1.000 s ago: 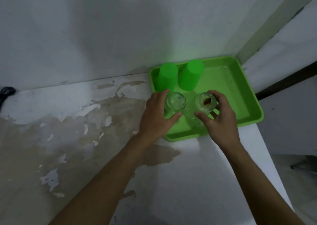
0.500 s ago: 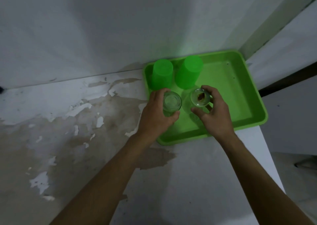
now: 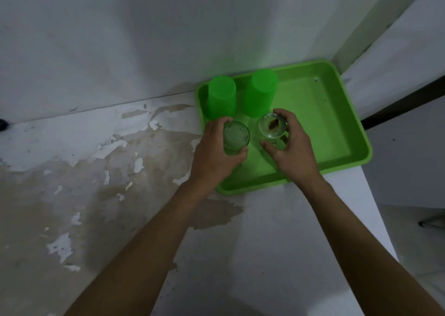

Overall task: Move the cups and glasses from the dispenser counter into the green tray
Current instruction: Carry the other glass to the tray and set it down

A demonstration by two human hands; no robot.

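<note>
Peeling stained surface (image 3: pixel 101 171), white wall (image 3: pixel 120 38)

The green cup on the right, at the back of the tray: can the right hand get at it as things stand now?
Probably not yet: the right hand is closed around a clear glass. The green cup stands just behind it, nothing between them, so once the glass is released it looks reachable.

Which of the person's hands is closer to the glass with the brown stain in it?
Right. The right hand is wrapped around the stained glass; the left hand is off to its left, gripping the other glass.
</note>
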